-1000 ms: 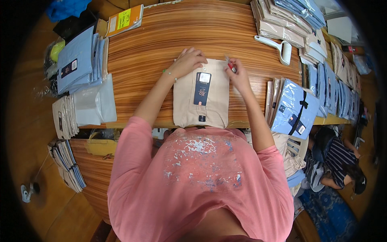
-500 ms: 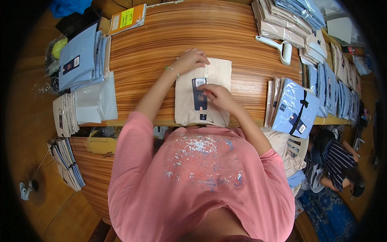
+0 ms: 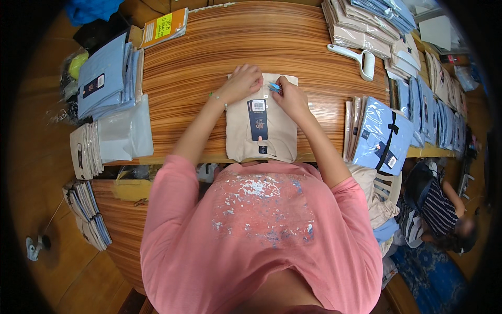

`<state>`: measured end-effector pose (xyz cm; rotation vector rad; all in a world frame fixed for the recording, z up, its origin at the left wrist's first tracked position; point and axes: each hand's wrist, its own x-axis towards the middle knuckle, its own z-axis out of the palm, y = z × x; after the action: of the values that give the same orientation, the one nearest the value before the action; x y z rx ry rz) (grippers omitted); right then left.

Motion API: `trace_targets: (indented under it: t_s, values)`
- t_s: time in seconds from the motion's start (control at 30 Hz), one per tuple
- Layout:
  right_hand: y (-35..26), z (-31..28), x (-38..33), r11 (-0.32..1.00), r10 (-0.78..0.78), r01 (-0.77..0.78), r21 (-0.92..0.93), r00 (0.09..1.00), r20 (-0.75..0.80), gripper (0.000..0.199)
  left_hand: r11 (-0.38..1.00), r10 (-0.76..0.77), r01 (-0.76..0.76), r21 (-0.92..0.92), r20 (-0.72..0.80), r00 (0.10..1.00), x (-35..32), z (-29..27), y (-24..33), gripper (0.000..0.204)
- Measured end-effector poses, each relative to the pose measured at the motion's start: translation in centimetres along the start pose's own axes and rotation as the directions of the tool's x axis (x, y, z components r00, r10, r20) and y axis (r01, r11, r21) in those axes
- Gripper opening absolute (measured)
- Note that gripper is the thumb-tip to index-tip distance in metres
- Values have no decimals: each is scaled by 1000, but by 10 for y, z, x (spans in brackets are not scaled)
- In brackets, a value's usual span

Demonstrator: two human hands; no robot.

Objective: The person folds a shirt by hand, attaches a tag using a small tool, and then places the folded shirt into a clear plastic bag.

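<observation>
A folded beige shirt (image 3: 280, 123) lies flat before me on the wooden table. Its front carries a long dark blue tag (image 3: 258, 120) with a white label, and a few buttons show above that. My left hand (image 3: 243, 83) is at the shirt's upper left, its fingers curled together by the button strip; what they pinch, if anything, is hidden. Across from it, my right hand (image 3: 291, 98) grips a small blue object (image 3: 274, 87), too little of it showing to tell the kind. The object's end points toward the button strip.
Bagged blue shirts (image 3: 102, 83) are stacked at the left beside clear plastic bags (image 3: 125, 128). On the right are a white lint roller (image 3: 367, 65), tall shirt stacks (image 3: 361, 42) and a ribbon-tied blue bundle (image 3: 380, 137). An orange booklet (image 3: 166, 27) lies far left. Another person (image 3: 439, 204) is at right.
My right hand has moved up from the tag to the button strip, and the blue object now shows in it. My left hand's fingers have curled in. The shirt has stayed in place.
</observation>
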<state>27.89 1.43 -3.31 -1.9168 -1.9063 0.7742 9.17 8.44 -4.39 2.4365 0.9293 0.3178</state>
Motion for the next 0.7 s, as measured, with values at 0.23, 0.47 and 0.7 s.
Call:
trace_targets:
  t_s: [0.23,0.47,0.7]
  values:
    - [2,11,12,992,-63,66,-106,997,35,27,998,-48,45,-41,-59,997,-11,2,6,13]
    - [7,15,20,994,-46,51,-101,998,43,23,1000,-29,29,0,-124,992,-12,6,7,12]
    - [5,9,15,997,-30,36,-67,996,86,22,999,-28,24,-36,-130,991,-16,6,10,12]
